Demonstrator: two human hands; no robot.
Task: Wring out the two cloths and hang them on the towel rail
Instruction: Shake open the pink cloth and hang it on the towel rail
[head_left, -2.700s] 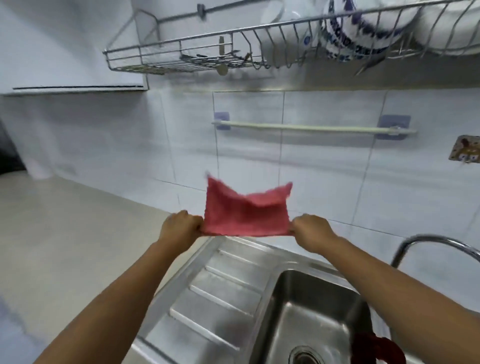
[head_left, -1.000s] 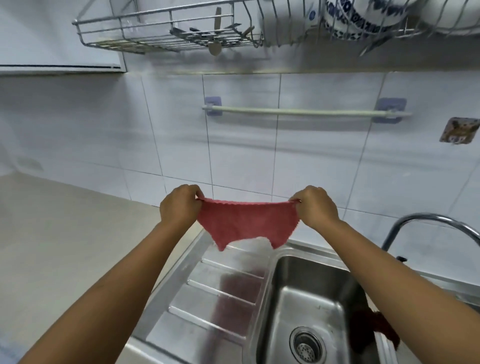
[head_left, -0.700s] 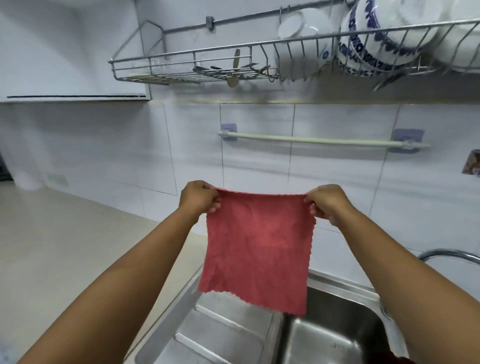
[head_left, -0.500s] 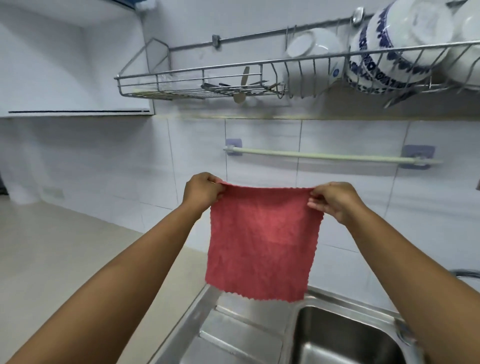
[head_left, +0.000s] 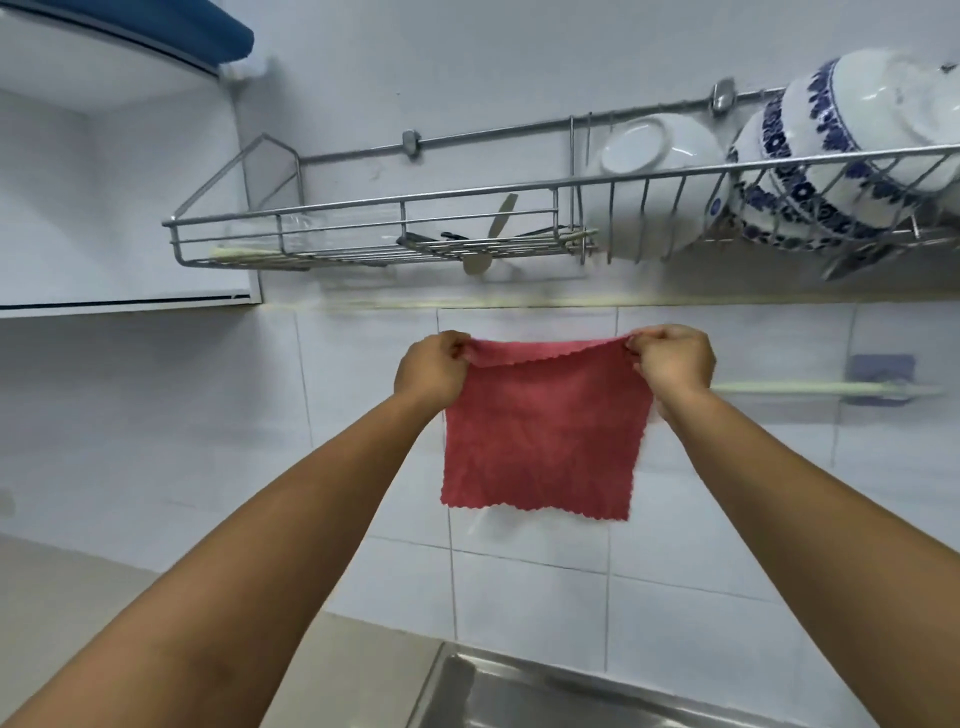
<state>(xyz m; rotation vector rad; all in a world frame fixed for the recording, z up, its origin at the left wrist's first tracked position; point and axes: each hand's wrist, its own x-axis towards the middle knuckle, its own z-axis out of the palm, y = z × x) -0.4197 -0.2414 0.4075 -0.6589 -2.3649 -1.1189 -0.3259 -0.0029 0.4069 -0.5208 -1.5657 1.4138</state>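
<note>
A pink-red square cloth (head_left: 543, 436) hangs spread flat in front of the tiled wall. My left hand (head_left: 431, 370) pinches its top left corner and my right hand (head_left: 672, 364) pinches its top right corner. The top edge sits a little above the height of the pale towel rail (head_left: 810, 387). Only the rail's right stretch and its blue-grey bracket (head_left: 879, 375) show; the rest lies behind the cloth and my hands. Whether the cloth touches the rail is hidden. The second cloth is out of view.
A wire dish rack (head_left: 374, 244) hangs on the wall just above my hands, with utensils on the left and white bowls (head_left: 654, 171) and blue-patterned bowls (head_left: 841, 156) on the right. The steel sink rim (head_left: 519, 691) shows at the bottom. A beige counter (head_left: 104, 613) lies lower left.
Both hands have lifted the spread cloth from over the sink up to the towel rail's height and closer to the wall. The view has tilted up, so the sink has mostly left the frame.
</note>
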